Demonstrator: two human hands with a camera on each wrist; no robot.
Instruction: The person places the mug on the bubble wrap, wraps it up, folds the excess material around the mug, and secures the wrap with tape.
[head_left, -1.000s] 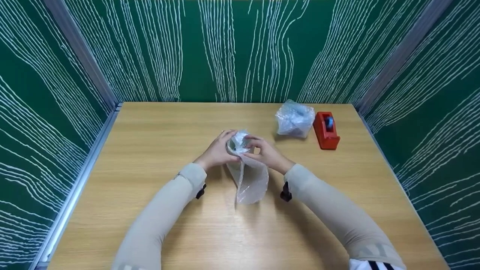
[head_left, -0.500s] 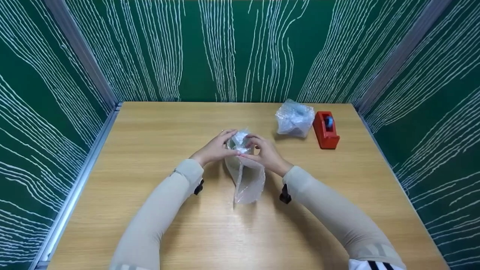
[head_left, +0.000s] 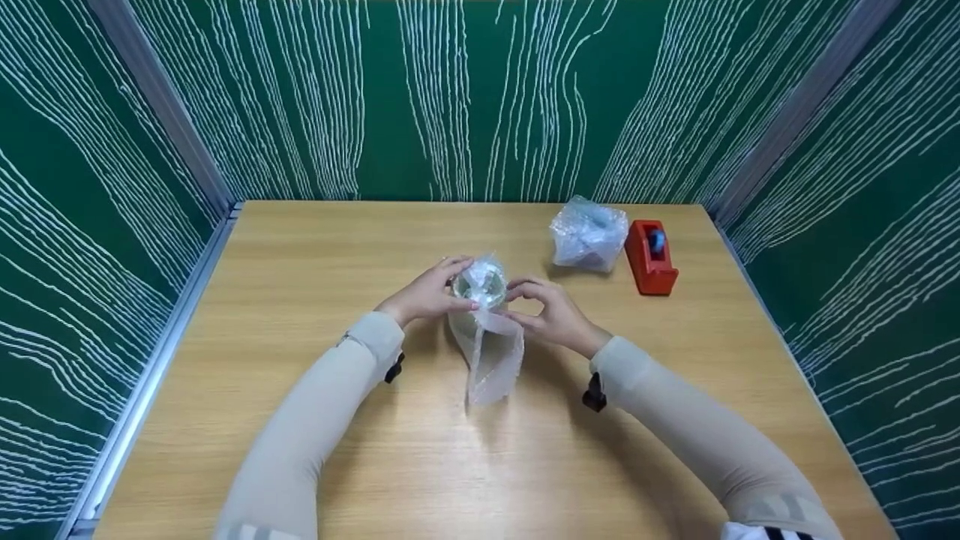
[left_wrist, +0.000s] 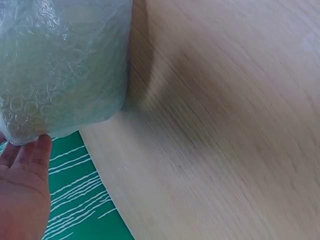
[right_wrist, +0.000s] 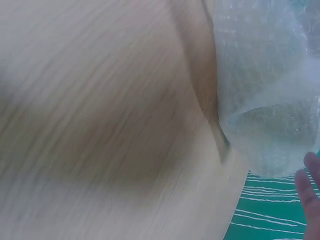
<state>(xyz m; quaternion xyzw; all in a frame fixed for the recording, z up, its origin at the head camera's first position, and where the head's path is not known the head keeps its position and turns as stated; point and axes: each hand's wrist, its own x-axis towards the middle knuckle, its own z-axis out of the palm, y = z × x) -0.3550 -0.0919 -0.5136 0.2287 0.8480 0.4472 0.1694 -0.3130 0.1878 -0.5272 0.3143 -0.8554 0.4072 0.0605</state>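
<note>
A round, upright bundle in bubble wrap (head_left: 491, 289) stands at the middle of the table, with a clear, glassy ring showing at its top. A loose flap of bubble wrap (head_left: 496, 367) hangs from its near side. My left hand (head_left: 429, 292) grips the bundle's left side, fingers on the far rim and thumb on the near rim. My right hand (head_left: 553, 311) is at the right side, its fingers bent and spread from the thumb, tips right at the wrap. In the right wrist view, the right fingers (right_wrist: 306, 187) show beside the wrap's lower edge.
Another bubble-wrapped package (head_left: 589, 236) sits at the back right of the wooden table (head_left: 337, 240). Beside it stands a red tape dispenser (head_left: 652, 259) with a blue roll. Green walls with white wavy lines (head_left: 480, 97) rise at the back and both sides.
My right hand has drawn back to the right from over the bundle's top, uncovering more of the rim. The left hand keeps its grip; the loose flap has narrowed slightly.
</note>
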